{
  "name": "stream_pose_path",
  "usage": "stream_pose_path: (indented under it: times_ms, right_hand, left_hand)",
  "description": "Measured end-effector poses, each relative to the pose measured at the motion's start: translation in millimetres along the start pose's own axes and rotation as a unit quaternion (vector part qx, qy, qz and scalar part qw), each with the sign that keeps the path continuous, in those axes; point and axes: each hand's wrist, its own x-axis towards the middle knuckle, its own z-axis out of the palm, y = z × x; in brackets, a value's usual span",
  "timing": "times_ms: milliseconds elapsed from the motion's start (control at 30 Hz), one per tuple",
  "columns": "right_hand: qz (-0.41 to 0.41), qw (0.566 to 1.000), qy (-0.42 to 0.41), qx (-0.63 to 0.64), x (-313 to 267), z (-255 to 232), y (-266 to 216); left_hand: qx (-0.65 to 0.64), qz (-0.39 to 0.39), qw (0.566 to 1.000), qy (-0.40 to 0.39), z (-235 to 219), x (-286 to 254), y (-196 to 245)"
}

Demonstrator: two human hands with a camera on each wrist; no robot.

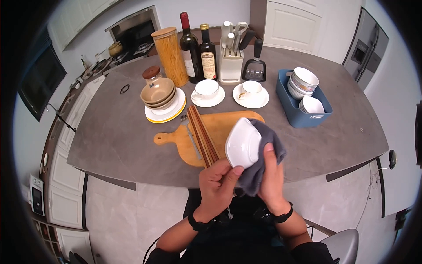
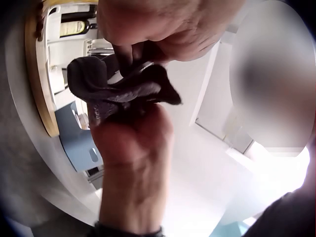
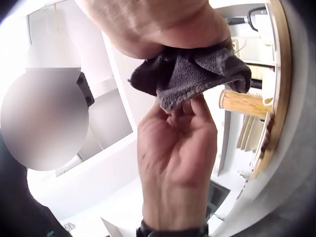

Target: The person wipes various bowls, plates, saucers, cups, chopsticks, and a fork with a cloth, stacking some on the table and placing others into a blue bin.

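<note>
Above the front edge of the table, a white bowl (image 1: 241, 143) is held up tilted on its side. My left hand (image 1: 216, 185) pinches its lower rim, thumb on the near side. Around the bowl's right side wraps a dark grey cloth (image 1: 267, 130), which my right hand (image 1: 272, 182) grips with the thumb pressed on it against the bowl. From below, in the right wrist view, the cloth (image 3: 192, 74) hangs in folds between both hands and hides the bowl.
Below the bowl lies a wooden cutting board (image 1: 233, 119) with chopsticks (image 1: 203, 136) and a fork (image 1: 193, 143). Behind stand two cups on saucers, stacked brown bowls (image 1: 158, 94), bottles and a knife block (image 1: 231, 66). A blue bin (image 1: 294, 114) at right holds white bowls.
</note>
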Motion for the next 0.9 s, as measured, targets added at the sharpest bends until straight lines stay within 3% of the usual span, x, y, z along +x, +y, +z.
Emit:
stream_pose_path:
  times_ms: [33, 100, 133, 200, 233, 267, 300, 333, 400, 467, 533, 567, 600, 633, 667, 700, 733, 800, 867, 900]
  right_hand:
    - [0.025, 1.000, -0.009, -0.017, -8, 4, 3]
    - [0.075, 0.994, -0.058, -0.055, -23, 9, 1]
    - [0.093, 0.992, -0.080, -0.004, -28, 11, 7]
    - [0.096, 0.991, -0.073, 0.057, -32, 13, 6]
    - [0.098, 0.991, -0.073, 0.056, -30, 12, 5]
    - [0.058, 0.995, -0.084, -0.005, -27, 10, 4]
    - [0.019, 0.993, -0.093, -0.064, -25, 6, 3]
    - [0.021, 0.993, -0.093, -0.065, -23, 0, 6]
    - [0.083, 0.994, -0.064, -0.008, -15, -12, 14]
    - [0.110, 0.992, -0.049, 0.027, -13, -12, 4]
    - [0.155, 0.984, -0.083, 0.021, -13, -16, -1]
    - [0.225, 0.970, -0.086, 0.025, -15, -13, -14]
    - [0.227, 0.970, -0.087, 0.025, -16, -12, -16]
    - [0.249, 0.961, -0.119, -0.008, -18, -12, -16]
    - [0.271, 0.950, -0.152, -0.040, -20, -11, -15]
    - [0.275, 0.941, -0.190, -0.054, -21, -12, -14]
    - [0.275, 0.940, -0.194, -0.055, -21, -17, -11]
    - [0.240, 0.930, -0.228, -0.162, -19, -31, -6]
    - [0.123, 0.962, -0.139, -0.202, -20, -38, -13]
    - [0.054, 0.971, -0.105, -0.207, -19, -39, -16]
  left_hand:
    - [-0.001, -0.001, 1.000, 0.001, 2, 3, 2]
    - [0.250, 0.065, 0.966, 0.016, 5, 8, 9]
    - [0.249, 0.063, 0.966, 0.016, 3, 13, 9]
    - [0.420, 0.230, 0.878, -0.014, -1, 20, 6]
    - [0.467, 0.234, 0.852, -0.028, 0, 17, 6]
    - [0.467, 0.231, 0.853, -0.026, -1, 14, 5]
    - [0.515, 0.247, 0.820, -0.037, -1, 11, 4]
    - [0.560, 0.262, 0.785, -0.048, -1, 9, 4]
    - [0.581, 0.259, 0.769, -0.065, -7, 7, 6]
    - [0.483, 0.297, 0.824, -0.013, -13, 1, 2]
    - [0.455, 0.297, 0.839, 0.023, -13, -3, -2]
    - [0.308, 0.244, 0.917, 0.067, -7, 0, -4]
    - [0.150, 0.187, 0.965, 0.111, -2, 2, -6]
    - [0.076, 0.111, 0.989, 0.064, -1, 0, -8]
    - [0.078, 0.110, 0.988, 0.068, -8, -1, -9]
    - [-0.019, -0.002, 1.000, -0.011, -19, -2, -8]
    - [-0.116, -0.112, 0.983, -0.091, -27, -3, -10]
    - [-0.121, -0.139, 0.980, -0.069, -29, -14, -22]
    - [-0.168, -0.168, 0.971, 0.024, -28, -17, -20]
    - [-0.207, -0.157, 0.965, 0.033, -26, -13, -13]
